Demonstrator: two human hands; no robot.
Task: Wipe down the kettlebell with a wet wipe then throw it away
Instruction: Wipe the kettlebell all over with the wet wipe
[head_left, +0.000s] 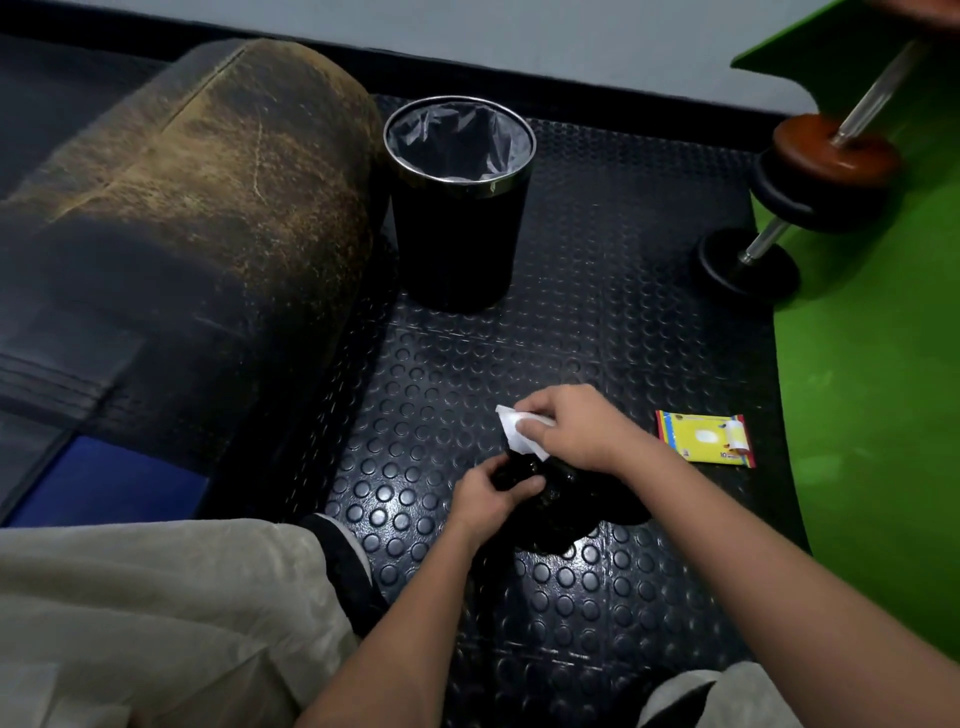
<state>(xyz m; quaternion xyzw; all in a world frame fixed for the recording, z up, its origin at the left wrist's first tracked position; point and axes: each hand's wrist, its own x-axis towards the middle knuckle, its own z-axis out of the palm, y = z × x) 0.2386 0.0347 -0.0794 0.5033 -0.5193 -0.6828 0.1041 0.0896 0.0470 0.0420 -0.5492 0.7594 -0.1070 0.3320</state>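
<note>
Dim room, light from overhead
Glare shines off the studded floor mat (571, 571); the black kettlebell (566, 499) loses detail; edges bend and soften.

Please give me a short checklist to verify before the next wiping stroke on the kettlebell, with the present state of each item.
1. Left hand grips the kettlebell handle: ok.
2. Right hand holds the wipe: ok.
3. Wipe touches the kettlebell: ok, at the handle.
4. Whole kettlebell already wiped: cannot tell, it is dark and partly hidden.
5. Bin upright, open and lined: ok.
6. Wipe packet lies apart from the kettlebell: ok.
</note>
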